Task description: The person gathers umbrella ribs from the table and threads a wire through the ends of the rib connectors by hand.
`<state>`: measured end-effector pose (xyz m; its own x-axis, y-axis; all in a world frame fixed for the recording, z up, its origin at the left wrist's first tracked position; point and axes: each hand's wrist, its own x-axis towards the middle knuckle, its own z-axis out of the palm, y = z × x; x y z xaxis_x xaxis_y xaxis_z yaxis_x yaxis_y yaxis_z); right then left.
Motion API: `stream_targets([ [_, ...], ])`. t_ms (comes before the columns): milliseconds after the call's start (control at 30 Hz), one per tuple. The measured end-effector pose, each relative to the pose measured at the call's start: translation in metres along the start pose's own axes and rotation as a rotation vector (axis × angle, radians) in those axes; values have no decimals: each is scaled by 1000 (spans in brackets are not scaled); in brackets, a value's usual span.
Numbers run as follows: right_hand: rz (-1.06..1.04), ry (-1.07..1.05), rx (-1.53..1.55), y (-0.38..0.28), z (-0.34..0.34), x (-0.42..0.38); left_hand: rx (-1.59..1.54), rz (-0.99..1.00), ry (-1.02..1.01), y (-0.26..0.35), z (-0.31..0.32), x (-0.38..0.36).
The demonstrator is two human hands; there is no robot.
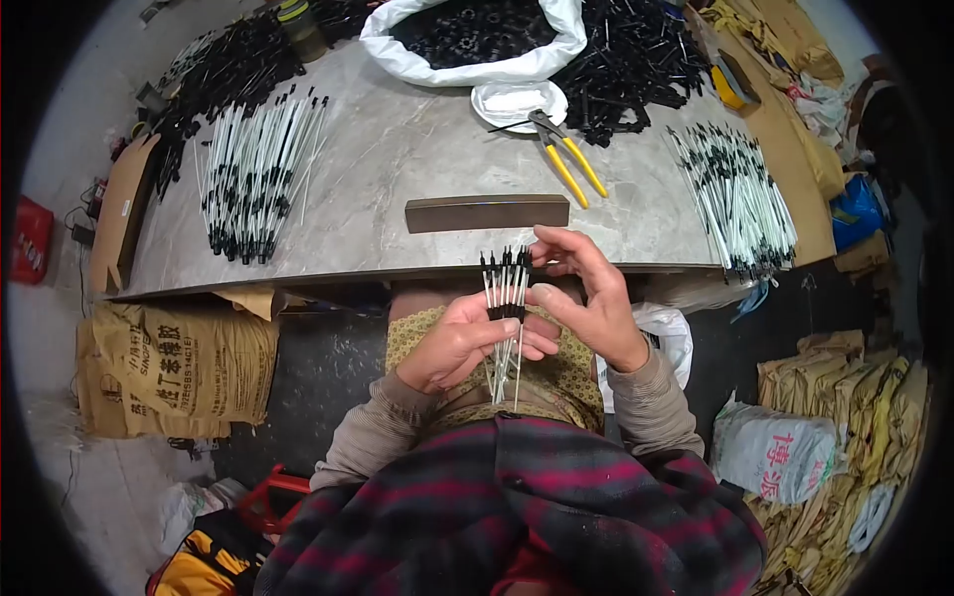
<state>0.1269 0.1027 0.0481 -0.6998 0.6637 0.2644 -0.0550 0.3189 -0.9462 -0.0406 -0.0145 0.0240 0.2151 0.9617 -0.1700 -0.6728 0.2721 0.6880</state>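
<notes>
Over my lap, my left hand (459, 340) is closed round a small bundle of thin white rods with black fittings (508, 311). Its thumb presses across the front of the rods, below the black middle collars. The black tips point up towards the table edge, and the pale lower ends fan out downward. Beside the bundle's upper right side is my right hand (600, 310), with thumb and forefinger spread apart. Its fingertips are right at the black tips, and the other fingers curl partly behind.
On the table (363, 169) lie a dark bar (487, 214), yellow-handled pliers (564, 159) and a small white dish (497, 96). A white sack (422, 72) holds black parts. Rod piles stand left (253, 179) and right (740, 204). Stacked sacks (835, 427) flank me.
</notes>
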Motion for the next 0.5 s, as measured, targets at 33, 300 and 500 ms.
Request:
stream_targets([
  [33, -1, -6, -13, 0, 5, 1, -1, 6, -4, -1, -2, 0],
  [300, 99, -55, 14, 10, 15, -2, 8, 17, -22, -4, -5, -2],
  [500, 71, -27, 26, 12, 19, -3, -1, 17, -36, -8, -10, 2],
])
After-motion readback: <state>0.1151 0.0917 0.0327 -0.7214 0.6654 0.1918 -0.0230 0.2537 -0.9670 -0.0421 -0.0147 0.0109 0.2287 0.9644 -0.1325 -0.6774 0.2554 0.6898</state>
